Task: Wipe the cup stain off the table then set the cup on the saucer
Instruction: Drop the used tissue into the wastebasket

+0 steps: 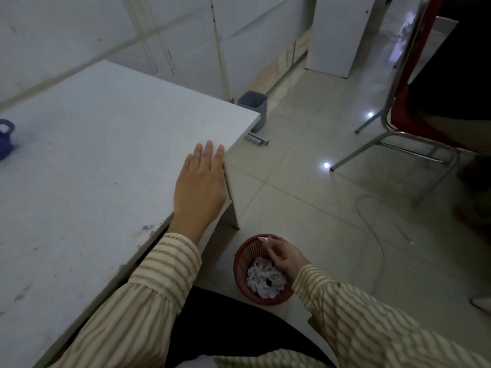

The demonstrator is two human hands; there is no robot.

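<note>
A blue cup (5,139) with a handle stands at the far left edge of the view on the white table (93,144), partly cut off. No saucer is in view. My left hand (199,187) lies flat and open on the table's right edge, fingers together. Down on the floor, my right hand (283,254) hangs over a red mesh waste basket (241,266) that holds crumpled white tissue (264,280). The fingers are loosely spread and nothing shows in them.
A grey bin (252,102) stands on the tiled floor beyond the table's corner. A metal-framed red chair (398,134) is at the right, with a cable (377,235) looping across the tiles. White cabinets line the back wall.
</note>
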